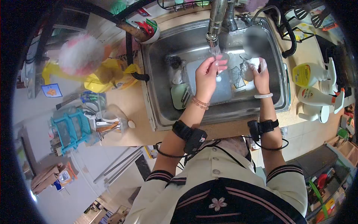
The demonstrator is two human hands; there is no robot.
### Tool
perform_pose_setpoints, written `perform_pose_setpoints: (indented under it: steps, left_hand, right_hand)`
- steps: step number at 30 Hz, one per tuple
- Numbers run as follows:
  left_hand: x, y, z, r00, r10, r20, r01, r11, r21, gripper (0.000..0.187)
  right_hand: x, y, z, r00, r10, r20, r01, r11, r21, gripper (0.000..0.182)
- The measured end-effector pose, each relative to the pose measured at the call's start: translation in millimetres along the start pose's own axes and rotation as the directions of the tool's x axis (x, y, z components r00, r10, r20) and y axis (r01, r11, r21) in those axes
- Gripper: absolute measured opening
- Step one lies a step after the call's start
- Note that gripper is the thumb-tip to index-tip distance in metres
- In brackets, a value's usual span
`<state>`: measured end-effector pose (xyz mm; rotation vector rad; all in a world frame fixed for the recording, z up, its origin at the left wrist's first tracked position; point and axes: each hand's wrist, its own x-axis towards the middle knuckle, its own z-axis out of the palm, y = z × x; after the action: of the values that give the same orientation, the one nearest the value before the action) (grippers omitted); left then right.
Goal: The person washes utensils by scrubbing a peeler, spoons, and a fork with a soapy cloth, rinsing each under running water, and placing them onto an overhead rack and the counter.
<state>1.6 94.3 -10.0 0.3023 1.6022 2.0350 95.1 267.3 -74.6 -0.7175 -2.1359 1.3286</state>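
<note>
Beneath the faucet [212,36], running water falls on my left hand [207,76]. Its fingers are curled around a slim utensil with a small, shiny rounded end [218,78] pointing down; its exact kind I cannot tell. My right hand [260,74], at the right side of the sink [156,112], is closed on a white, foamy sponge [254,62]. Below the hands, a pale rectangular board or tray [223,93] lies in the basin. A crumpled clear plastic piece [235,75] is beside the right hand, and a light green container [179,96] sits at the left.
A dark scouring pad [173,62] lies in the sink's left corner. Spray bottles [306,74] line the counter at right. At left are a yellow bag [108,80], a clear utensil holder [115,121] and a turquoise rack [72,128]. A white tub [152,33] stands behind the sink.
</note>
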Motion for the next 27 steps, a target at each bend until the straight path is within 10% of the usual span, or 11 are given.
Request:
perform_pose_setpoints:
  steps: [9, 16, 27]
  left_hand:
    - [14.5, 3.2, -1.7, 1.000, 0.030, -0.005, -0.031, 0.995, -0.097, 0.024]
    - [18.1, 15.3, 3.4, 0.999, -0.040, 0.005, 0.040, 0.969, -0.245, 0.026]
    - [37.0, 25.4, 0.1, 0.997, -0.054, -0.060, 0.011, 0.826, -0.564, 0.016]
  right_hand:
    - [-7.7, -3.7, 10.7, 0.988, 0.094, 0.127, -0.090, 0.995, -0.036, 0.031]
    - [71.8, -8.8, 24.8, 0.943, -0.300, 0.147, 0.325, 0.924, -0.200, 0.036]
    - [103.7, -6.7, 34.4, 0.972, -0.129, 0.197, 0.168, 0.966, -0.197, 0.034]
